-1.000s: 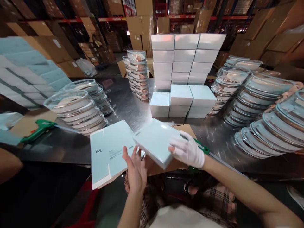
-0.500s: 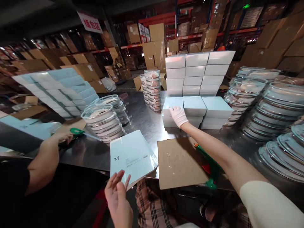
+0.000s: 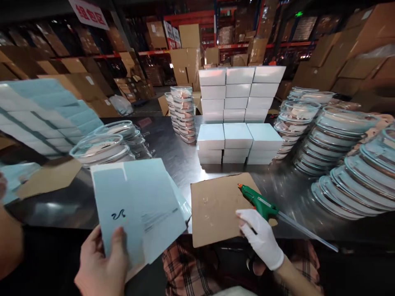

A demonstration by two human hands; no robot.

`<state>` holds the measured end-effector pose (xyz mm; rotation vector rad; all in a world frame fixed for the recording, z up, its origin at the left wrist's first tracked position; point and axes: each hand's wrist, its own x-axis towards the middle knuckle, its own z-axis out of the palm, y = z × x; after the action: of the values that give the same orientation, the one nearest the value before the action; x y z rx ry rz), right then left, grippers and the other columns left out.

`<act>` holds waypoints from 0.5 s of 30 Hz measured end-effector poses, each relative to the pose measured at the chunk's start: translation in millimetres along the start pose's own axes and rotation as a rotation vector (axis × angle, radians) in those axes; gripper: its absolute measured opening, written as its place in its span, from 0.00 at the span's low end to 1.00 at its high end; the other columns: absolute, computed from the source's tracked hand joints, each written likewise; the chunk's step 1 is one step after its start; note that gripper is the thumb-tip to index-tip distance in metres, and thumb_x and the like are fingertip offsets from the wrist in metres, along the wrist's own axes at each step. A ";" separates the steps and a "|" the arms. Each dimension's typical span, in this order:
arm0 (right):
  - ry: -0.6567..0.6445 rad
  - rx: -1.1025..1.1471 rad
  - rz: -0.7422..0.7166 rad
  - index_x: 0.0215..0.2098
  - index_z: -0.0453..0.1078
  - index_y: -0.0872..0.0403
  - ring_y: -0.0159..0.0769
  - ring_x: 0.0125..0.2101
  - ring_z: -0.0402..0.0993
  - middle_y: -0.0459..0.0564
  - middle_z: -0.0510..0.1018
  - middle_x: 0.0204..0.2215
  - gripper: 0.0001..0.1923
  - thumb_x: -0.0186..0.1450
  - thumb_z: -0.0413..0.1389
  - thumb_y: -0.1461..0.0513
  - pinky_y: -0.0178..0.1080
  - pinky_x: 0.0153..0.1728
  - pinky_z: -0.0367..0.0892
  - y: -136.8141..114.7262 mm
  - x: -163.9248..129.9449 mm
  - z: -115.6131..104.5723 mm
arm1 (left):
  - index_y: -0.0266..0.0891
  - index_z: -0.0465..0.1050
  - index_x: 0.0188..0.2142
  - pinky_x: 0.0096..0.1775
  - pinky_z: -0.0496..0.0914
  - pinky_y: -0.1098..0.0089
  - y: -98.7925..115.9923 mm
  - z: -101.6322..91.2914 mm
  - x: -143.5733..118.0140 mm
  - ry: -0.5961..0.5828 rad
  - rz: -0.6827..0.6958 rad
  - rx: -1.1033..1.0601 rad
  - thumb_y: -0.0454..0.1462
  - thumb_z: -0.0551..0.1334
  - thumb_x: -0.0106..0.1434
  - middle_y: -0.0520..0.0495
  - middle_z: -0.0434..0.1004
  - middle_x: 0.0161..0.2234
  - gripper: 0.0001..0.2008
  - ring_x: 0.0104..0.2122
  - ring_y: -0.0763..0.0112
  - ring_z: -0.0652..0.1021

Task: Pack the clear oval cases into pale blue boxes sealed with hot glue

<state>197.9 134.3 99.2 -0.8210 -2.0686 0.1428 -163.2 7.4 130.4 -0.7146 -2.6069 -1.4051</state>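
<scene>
Left hand bare, low at the near left, palm away from the camera, thumb up and pressed forward in a pinch, fingers curled behind. Right hand in a white glove, reaching forward from the lower right, fingers curled round in a grasp, wrist slightly bent. Right forearm bare behind the glove, angled in from the lower right.

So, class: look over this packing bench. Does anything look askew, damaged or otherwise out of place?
The stacks of clear lidded dishes on the right lean over, each dish slid past the one below. The cardboard sheet juts past the table edge. The glue gun lies on it, under the gloved right hand. Nothing looks spilled or broken.
</scene>
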 end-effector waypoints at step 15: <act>-0.036 -0.065 -0.061 0.54 0.70 0.53 0.43 0.44 0.74 0.54 0.78 0.42 0.14 0.70 0.59 0.62 0.46 0.46 0.72 -24.6 5.8 -64.6 | 0.41 0.82 0.48 0.42 0.78 0.78 27.7 8.8 -70.8 -1.035 0.721 -0.265 0.44 0.62 0.71 0.42 0.87 0.46 0.14 0.42 0.67 0.87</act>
<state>233.1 106.1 151.9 -0.7991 -2.1397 0.0574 -87.0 2.2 125.5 -2.6430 -2.1462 -1.2969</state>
